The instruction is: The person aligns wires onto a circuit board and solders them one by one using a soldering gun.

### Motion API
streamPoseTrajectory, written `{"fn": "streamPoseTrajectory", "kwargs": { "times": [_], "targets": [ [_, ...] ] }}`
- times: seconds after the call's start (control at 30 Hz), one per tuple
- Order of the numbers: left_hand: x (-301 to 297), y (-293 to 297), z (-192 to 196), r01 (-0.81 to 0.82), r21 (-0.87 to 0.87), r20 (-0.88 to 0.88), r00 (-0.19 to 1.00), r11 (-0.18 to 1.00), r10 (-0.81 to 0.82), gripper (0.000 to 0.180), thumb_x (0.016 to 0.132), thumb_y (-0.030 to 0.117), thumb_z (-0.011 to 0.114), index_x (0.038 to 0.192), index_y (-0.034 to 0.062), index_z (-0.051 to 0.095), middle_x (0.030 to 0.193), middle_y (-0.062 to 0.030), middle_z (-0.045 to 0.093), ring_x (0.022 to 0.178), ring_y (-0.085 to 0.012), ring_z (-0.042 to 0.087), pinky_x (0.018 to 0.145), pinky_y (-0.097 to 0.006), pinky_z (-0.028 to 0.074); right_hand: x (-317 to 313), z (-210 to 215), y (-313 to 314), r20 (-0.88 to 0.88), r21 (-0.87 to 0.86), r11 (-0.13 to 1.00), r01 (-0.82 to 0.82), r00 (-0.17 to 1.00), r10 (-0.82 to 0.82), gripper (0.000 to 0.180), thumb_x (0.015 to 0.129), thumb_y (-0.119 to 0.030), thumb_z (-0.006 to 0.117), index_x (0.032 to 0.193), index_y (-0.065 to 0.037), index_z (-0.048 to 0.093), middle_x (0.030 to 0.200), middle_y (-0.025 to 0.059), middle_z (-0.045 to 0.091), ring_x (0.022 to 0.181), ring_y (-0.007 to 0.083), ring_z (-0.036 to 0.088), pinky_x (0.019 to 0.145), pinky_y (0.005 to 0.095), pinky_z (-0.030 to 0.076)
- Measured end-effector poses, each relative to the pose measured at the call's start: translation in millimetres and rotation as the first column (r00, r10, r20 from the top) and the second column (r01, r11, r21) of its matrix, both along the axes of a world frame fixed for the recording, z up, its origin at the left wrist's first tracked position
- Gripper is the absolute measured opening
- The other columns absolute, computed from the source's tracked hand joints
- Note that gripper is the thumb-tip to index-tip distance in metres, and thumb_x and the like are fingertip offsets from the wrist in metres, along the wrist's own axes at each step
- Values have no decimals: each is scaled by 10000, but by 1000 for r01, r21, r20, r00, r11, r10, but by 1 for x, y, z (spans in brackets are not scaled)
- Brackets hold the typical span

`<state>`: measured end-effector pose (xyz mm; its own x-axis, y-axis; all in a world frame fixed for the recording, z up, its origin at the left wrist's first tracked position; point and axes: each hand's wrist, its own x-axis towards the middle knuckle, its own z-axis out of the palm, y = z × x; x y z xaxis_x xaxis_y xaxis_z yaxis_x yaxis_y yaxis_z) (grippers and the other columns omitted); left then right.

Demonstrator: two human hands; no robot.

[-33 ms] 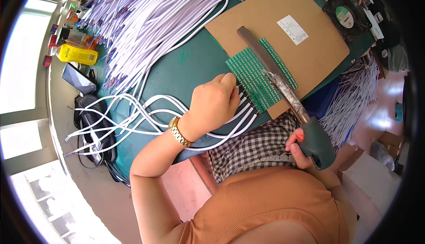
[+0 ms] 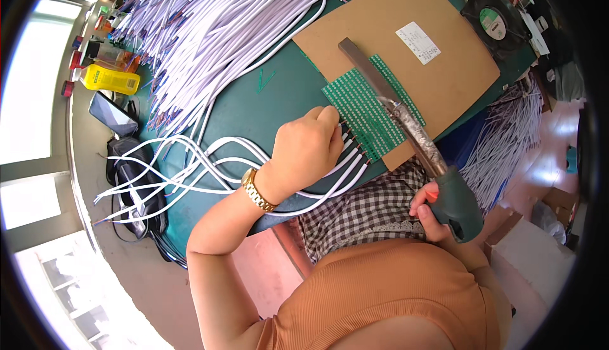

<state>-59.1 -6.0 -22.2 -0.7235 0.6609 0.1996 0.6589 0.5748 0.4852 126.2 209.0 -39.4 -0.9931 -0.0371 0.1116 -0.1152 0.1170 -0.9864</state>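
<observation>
My left hand (image 2: pixel 306 144), a gold watch on its wrist, is closed in a pinch at the near-left edge of a green circuit board (image 2: pixel 352 99). A white cable (image 2: pixel 346 182) and several more run from under this hand to that edge, their dark stripped ends at the board. The fingertips and what they pinch are mostly hidden. My right hand (image 2: pixel 430 213) grips the green handle of a soldering gun (image 2: pixel 460 204), one finger at its orange trigger. Its metal barrel points up-left, the bent tip over the board. A grey-brown bar (image 2: pixel 368 67) lies across the board.
Under the board is a brown cardboard sheet (image 2: pixel 438 90) with a white label. A large heap of white cables (image 2: pixel 216 39) covers the far left of the green table. A fan (image 2: pixel 498 20) stands far right. Left are a yellow bottle (image 2: pixel 111 79) and a phone (image 2: pixel 114 112).
The soldering gun has shifted very slightly to the right, its tip a little farther along the board. My left hand and the cables have hardly moved.
</observation>
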Motion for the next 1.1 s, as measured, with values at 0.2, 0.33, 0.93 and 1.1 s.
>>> {"fn": "streamPoseTrajectory", "kwargs": {
  "times": [0.2,0.33,0.93,1.1],
  "targets": [
    [9,8,7,-1,-61,-114,993,998,-6,115,756,19,589,736,42,478,702,-111,501,568,-307,522,499,-390,429,-7,4,0,34,-175,970,166,986,-162,370,879,-124,542,1184,-23,359,761,122,544,620,170,548,554,290,477],
    [3,4,6,35,4,-171,985,999,-34,105,741,25,621,712,33,521,742,-111,499,609,-285,525,533,-379,441,-12,5,-1,85,-259,942,214,976,-199,363,876,-150,541,1174,-25,375,756,112,552,608,168,556,591,310,482],
    [-123,-22,3,-252,-159,-444,882,954,159,97,829,56,579,883,-20,553,859,-164,553,817,-346,536,729,-422,443,-15,15,10,64,-412,880,236,971,-230,351,856,-111,531,1170,-31,396,730,110,547,557,158,532,563,298,464],
    [-128,-33,13,-214,11,-125,969,977,213,70,833,58,579,864,15,534,904,-158,531,859,-345,506,749,-410,420,-23,14,6,25,-551,790,271,951,-308,359,858,-62,537,1186,-20,397,735,123,563,572,158,548,539,278,460]
  ]
}}
